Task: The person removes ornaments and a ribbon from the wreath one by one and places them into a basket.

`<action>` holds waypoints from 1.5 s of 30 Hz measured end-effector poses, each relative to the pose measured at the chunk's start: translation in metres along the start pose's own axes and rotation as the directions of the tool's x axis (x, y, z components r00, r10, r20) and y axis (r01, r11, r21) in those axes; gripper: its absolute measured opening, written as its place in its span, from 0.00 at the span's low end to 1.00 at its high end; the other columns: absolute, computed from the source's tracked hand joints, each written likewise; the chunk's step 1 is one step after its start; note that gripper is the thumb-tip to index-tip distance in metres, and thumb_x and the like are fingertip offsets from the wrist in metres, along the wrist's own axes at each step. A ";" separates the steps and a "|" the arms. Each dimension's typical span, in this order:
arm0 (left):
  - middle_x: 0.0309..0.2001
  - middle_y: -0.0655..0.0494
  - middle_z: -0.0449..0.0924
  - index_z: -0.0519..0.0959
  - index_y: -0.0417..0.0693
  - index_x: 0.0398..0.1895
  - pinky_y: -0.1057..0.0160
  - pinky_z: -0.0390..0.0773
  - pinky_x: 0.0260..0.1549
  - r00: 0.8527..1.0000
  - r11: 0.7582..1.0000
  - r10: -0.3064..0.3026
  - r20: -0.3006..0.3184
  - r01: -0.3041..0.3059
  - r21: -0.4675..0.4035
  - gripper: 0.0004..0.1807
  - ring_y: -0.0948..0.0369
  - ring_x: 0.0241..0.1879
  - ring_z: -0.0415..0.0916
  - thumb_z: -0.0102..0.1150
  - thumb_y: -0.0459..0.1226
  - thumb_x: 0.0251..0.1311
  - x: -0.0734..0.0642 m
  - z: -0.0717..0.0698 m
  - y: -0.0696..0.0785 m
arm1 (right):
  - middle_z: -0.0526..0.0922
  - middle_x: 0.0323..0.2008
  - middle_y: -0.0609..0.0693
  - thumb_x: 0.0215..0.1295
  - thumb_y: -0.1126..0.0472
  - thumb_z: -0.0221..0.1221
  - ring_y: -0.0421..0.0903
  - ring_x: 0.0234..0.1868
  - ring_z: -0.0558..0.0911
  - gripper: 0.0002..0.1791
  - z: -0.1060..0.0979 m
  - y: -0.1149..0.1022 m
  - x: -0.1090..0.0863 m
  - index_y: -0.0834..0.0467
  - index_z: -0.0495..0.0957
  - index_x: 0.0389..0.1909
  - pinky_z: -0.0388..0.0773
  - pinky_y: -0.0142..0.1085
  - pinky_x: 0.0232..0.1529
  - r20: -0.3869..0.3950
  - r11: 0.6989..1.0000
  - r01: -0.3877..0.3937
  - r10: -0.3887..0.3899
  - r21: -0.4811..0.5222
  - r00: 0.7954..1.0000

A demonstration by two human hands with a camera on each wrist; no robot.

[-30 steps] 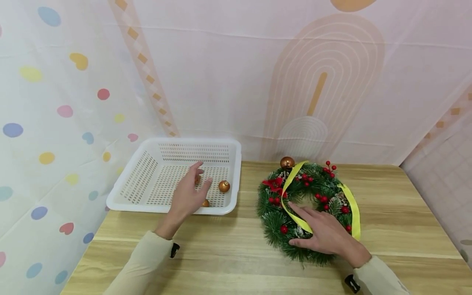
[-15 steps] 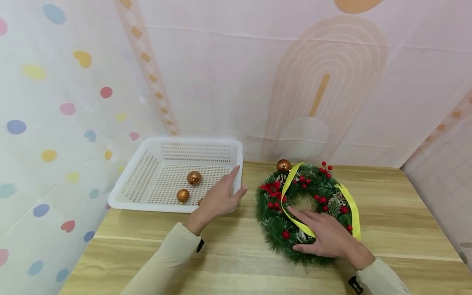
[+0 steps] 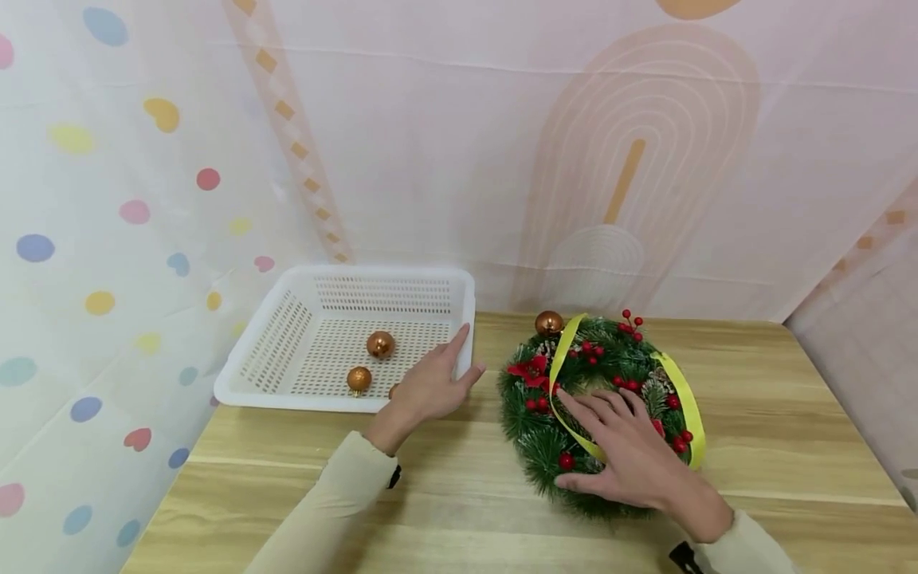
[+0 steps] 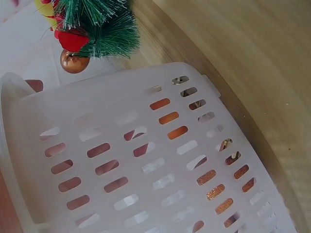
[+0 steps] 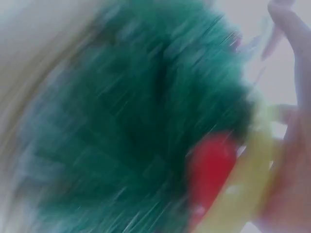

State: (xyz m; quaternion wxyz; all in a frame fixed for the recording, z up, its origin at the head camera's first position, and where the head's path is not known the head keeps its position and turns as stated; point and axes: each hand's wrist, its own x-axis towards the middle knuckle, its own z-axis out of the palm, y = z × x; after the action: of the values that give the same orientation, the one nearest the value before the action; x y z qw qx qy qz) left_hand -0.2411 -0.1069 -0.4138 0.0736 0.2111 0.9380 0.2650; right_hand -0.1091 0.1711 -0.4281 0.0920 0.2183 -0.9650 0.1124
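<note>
A Christmas wreath (image 3: 538, 454) with red berries, a red flower (image 3: 532, 371) and yellow ribbon (image 3: 684, 391) lies on the table. My right hand (image 3: 631, 454) rests over its lower right part with spread, relaxed fingers; the right wrist view is blurred. A copper ball (image 3: 549, 322) sits at the wreath's far left edge. My left hand (image 3: 426, 387) holds the right side wall of the white basket (image 3: 244, 391), fingers inside and thumb outside. Inside lie a shiny copper ball (image 3: 381, 345) and a smaller ball (image 3: 359, 379); another is mostly hidden behind the hand.
The wooden table (image 3: 459, 510) meets a printed cloth backdrop (image 3: 430, 159) behind the basket and wreath. More dotted cloth (image 3: 107, 359) hangs on the left side, close to the basket.
My left hand has moved from above the basket's balls to its right wall. Under my right hand, the wreath has turned slightly counterclockwise.
</note>
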 end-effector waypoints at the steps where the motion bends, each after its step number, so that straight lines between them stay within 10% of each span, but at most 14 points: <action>1: 0.73 0.46 0.62 0.46 0.58 0.80 0.44 0.64 0.66 1.000 1.000 -0.003 -0.001 0.003 0.001 0.40 0.45 0.71 0.61 0.45 0.58 0.71 0.000 0.000 0.000 | 0.74 0.64 0.53 0.55 0.24 0.58 0.58 0.64 0.69 0.54 0.000 -0.006 0.003 0.50 0.58 0.77 0.57 0.62 0.63 -0.002 0.999 -0.039 0.039 0.021 0.999; 14: 0.73 0.45 0.62 0.45 0.57 0.80 0.44 0.63 0.67 1.000 1.000 -0.010 0.009 0.010 -0.002 0.41 0.44 0.71 0.61 0.46 0.57 0.71 0.000 -0.001 0.002 | 0.79 0.57 0.61 0.63 0.23 0.45 0.63 0.50 0.81 0.49 0.027 -0.027 0.032 0.44 0.51 0.79 0.75 0.61 0.48 0.116 0.915 -0.403 0.403 -0.019 0.908; 23: 0.72 0.45 0.63 0.45 0.60 0.80 0.44 0.63 0.67 1.000 1.000 0.013 0.027 -0.013 -0.011 0.41 0.44 0.70 0.62 0.47 0.56 0.70 0.012 -0.001 -0.001 | 0.82 0.54 0.56 0.62 0.28 0.54 0.57 0.41 0.82 0.47 0.035 -0.022 0.032 0.44 0.53 0.78 0.74 0.43 0.22 0.086 0.925 -0.373 0.379 -0.073 0.922; 42: 0.73 0.45 0.63 0.45 0.58 0.80 0.44 0.63 0.67 0.998 0.998 0.054 0.041 -0.054 -0.016 0.41 0.44 0.71 0.61 0.48 0.55 0.71 0.023 -0.002 -0.004 | 0.82 0.57 0.52 0.63 0.26 0.51 0.56 0.51 0.82 0.45 0.027 0.003 0.010 0.38 0.53 0.78 0.79 0.54 0.47 0.172 0.991 -0.128 0.120 0.035 0.978; 45: 0.73 0.45 0.63 0.44 0.58 0.80 0.44 0.63 0.67 0.992 0.994 0.108 0.071 -0.107 -0.014 0.41 0.44 0.71 0.61 0.48 0.56 0.71 0.043 -0.003 -0.010 | 0.82 0.57 0.48 0.64 0.27 0.50 0.53 0.52 0.82 0.44 0.028 0.006 0.011 0.39 0.53 0.78 0.79 0.52 0.47 0.166 0.993 -0.117 0.113 0.016 0.980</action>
State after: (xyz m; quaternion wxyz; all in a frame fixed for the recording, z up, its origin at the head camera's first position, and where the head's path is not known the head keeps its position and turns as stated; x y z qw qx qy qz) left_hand -0.2838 -0.0970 -0.4175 0.0939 0.2703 0.9206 0.2657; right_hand -0.1253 0.1646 -0.4538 0.0026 0.1718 -0.9788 0.1115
